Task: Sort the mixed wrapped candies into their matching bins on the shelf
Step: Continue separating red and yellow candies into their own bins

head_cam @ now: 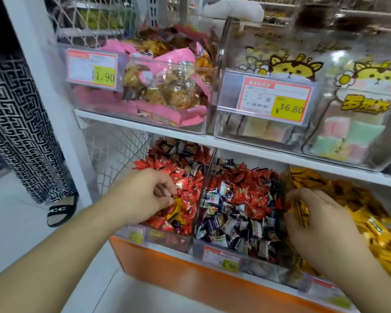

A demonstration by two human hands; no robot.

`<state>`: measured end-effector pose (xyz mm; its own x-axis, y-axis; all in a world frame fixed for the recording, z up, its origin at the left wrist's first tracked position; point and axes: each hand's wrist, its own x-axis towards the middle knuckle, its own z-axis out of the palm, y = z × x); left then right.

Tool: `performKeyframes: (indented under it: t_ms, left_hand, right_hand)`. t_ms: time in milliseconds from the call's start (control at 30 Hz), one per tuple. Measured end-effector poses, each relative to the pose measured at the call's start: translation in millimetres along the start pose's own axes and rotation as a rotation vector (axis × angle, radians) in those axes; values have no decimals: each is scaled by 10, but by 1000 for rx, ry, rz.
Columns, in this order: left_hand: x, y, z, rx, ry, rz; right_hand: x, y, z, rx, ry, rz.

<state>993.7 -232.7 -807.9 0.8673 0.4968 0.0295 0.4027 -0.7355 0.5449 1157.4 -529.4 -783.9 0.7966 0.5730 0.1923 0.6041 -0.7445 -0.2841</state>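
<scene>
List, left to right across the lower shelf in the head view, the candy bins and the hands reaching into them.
Left hand pinching at candies → red candy bin → mixed red-and-dark candy bin → right hand holding gold wrappers at the divider → yellow candy bin.

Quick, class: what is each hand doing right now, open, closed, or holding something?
Left hand: fingers curled, pinching a yellow candy in the red candy bin.
Right hand: fingers curled round gold-wrapped candies.
</scene>
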Motion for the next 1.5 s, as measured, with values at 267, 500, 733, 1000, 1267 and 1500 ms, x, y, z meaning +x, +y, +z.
performKeyframes:
  t_ms: [267,500,733,1000,1267,1500]
  left_hand:
    - [39,26,126,86,-74,17]
    - [48,20,217,124,-73,4]
    - [77,69,260,160,-43,-12]
    - [88,103,301,224,20,-16]
    - [48,54,73,-286,227,-74]
    - [-94,393,-24,-706,322,-96]
  right_hand:
    - [-7,-69,84,10,-16,-59]
    - [-41,-69,105,2,-24,-58]
    - [-36,-56,125,-1,-23,-66]
    - [-40,-67,120,6,-40,-71]
    - [-44,-86,133,31,-21,-83]
    - [-101,-239,166,120,-4,-168]
